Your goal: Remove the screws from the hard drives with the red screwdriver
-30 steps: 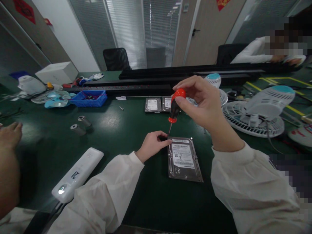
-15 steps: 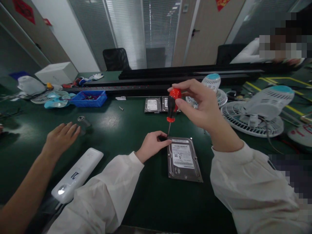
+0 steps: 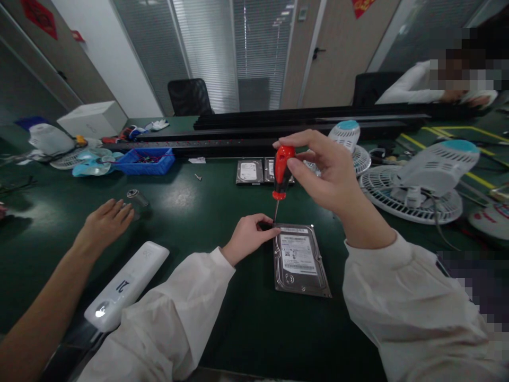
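Observation:
A hard drive (image 3: 299,260) lies label up on the green table. My left hand (image 3: 253,236) is closed at its far left corner, with the thumb on the top face and the fingertips beside the screwdriver's tip. My right hand (image 3: 328,170) grips a red and black screwdriver (image 3: 283,172) by the handle, index finger over the top and thumb at the side. The screwdriver stands nearly upright, its shaft reaching down to that corner. Any screw under the tip is too small to make out.
Another person's hand (image 3: 109,220) is beside a small metal cylinder (image 3: 137,198) at left. Close by lies a white device marked 21 (image 3: 127,286). Further back are two more hard drives (image 3: 249,172), a blue tray (image 3: 146,162) and white fans (image 3: 417,180). A person sits far right.
The screwdriver handle has turned in my right hand, showing more red towards me. My left hand and the hard drive stay put. The other person's hand has shifted slightly right.

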Tool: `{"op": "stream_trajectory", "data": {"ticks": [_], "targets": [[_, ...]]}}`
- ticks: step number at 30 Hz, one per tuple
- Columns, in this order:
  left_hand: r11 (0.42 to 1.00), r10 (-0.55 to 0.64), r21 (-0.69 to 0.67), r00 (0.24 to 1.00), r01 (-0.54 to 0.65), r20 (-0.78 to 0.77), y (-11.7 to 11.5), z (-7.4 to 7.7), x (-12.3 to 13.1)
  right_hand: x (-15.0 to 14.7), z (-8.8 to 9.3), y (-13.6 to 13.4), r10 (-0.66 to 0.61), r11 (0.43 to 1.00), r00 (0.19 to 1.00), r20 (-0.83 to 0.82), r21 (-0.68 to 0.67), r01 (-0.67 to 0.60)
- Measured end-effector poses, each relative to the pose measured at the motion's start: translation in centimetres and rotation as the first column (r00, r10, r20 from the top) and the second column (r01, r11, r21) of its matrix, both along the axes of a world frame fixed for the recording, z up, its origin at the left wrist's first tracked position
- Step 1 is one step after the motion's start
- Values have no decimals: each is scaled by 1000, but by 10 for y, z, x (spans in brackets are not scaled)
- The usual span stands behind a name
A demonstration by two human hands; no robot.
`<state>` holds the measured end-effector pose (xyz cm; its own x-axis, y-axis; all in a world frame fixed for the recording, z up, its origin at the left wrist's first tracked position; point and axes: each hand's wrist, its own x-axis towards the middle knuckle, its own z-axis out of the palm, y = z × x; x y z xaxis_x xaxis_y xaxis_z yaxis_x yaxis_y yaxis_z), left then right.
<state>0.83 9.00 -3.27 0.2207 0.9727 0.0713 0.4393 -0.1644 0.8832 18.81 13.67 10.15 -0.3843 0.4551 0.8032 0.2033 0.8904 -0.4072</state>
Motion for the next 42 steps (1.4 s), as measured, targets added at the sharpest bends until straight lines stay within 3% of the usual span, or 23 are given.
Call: {"op": "stream_trajectory", "data": {"ticks": [6, 11, 19, 24, 35, 42], "targets": [[1000, 0, 17, 1000, 0, -15, 0, 2, -1, -1, -2, 4, -89, 996, 995, -47, 22, 90], [1000, -2, 22, 1000, 2, -19, 1, -1, -1, 0, -2, 0, -2, 1000, 999, -38, 12, 3], [1000, 6, -4, 1000, -6, -6, 0, 1, 0, -3, -4, 6, -16, 1000, 994, -107, -3, 16], [1000, 3, -3, 1000, -3, -8, 0, 2, 0, -2, -4, 4, 56, 998, 994, -91, -38, -59], [1000, -1, -6, 1000, 1, -8, -1, 3, 0, -2, -9, 14, -73, 997, 996, -55, 28, 74], [1000, 3, 17, 1000, -3, -14, 1, 0, -1, -3, -6, 11, -31, 998, 999, -36, 56, 33]]}}
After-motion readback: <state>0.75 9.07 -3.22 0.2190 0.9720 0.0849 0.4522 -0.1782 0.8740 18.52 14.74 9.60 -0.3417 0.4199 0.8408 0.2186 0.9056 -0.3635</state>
